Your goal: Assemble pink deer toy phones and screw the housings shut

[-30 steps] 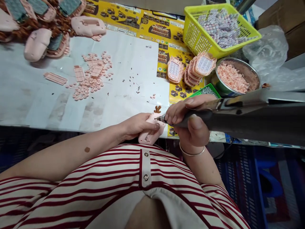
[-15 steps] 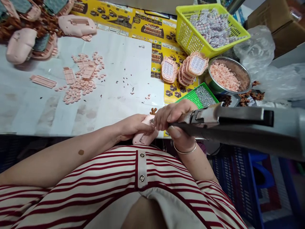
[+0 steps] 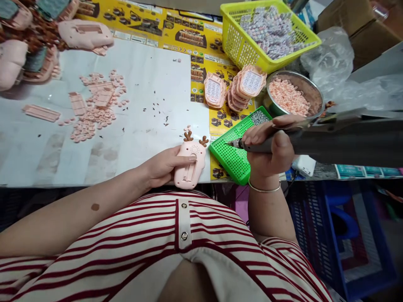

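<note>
No writing can be read with certainty. The yellow printed sheet (image 3: 189, 37) on the counter (image 3: 145, 138) carries dark panels, small vehicle pictures and lettering too small to make out. The marks on the keypad pieces (image 3: 250, 82), stacked on that sheet beside the green tray (image 3: 225, 149), are likewise illegible, as is the print on the teal strip (image 3: 355, 171) along the counter's right edge.

The left grip (image 3: 163, 167) is closed around a pink casing (image 3: 182, 178) with brown antlers (image 3: 188, 136), at the counter's near edge, close to the person's striped shirt (image 3: 132, 247). The casing's back faces up, showing a long recess and a cluster of small holes. The thumb lies across it and covers part of the recess; the fingers underneath are hidden.

The right grip (image 3: 273, 147) is wrapped around a dark power screwdriver (image 3: 330, 140), whose rear is blurred and runs out of view at the right. Its tip appears over the green tray; whether it touches cannot be told. The hand and tool partly hide the tray and the small metal pieces (image 3: 258, 117) in it. At upper left, other pink casings (image 3: 85, 33) are partly cut off by the frame.
</note>
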Demonstrator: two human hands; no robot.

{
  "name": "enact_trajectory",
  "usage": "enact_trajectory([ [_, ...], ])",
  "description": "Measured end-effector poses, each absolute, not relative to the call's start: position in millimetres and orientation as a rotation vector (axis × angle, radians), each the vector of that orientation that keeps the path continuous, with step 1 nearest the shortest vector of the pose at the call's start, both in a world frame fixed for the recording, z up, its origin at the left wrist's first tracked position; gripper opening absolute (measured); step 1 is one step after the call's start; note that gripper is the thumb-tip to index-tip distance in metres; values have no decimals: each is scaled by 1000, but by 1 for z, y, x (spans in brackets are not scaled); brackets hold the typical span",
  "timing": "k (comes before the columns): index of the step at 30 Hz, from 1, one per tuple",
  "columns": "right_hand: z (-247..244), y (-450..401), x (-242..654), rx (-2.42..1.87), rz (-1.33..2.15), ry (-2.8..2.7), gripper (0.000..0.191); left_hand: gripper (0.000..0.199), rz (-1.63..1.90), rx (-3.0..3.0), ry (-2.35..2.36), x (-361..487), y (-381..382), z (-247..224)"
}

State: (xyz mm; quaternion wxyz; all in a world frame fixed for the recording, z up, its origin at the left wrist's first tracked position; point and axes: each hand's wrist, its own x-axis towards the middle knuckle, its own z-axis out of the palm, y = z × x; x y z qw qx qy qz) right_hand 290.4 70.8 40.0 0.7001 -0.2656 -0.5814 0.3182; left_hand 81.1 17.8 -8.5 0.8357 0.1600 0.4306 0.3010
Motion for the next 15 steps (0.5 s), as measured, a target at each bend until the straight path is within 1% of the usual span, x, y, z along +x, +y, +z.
enact_trajectory([
  [4, 47, 56, 269, -546, 772, -1324, 21, 39, 572, 399, 924, 84, 19, -10],
  [9, 37, 45, 249, -594, 903, -1422, 39, 39, 606, 476, 893, 84, 20, -12],
  [11, 30, 46, 243, -619, 937, -1444, 42, 38, 612, 510, 877, 84, 19, -12],
  [12, 28, 47, 240, -608, 951, -1444, 39, 38, 616, 525, 870, 84, 19, -12],
  [15, 24, 50, 234, -440, 979, -1444, 23, 38, 639, 551, 881, 85, 18, -12],
])
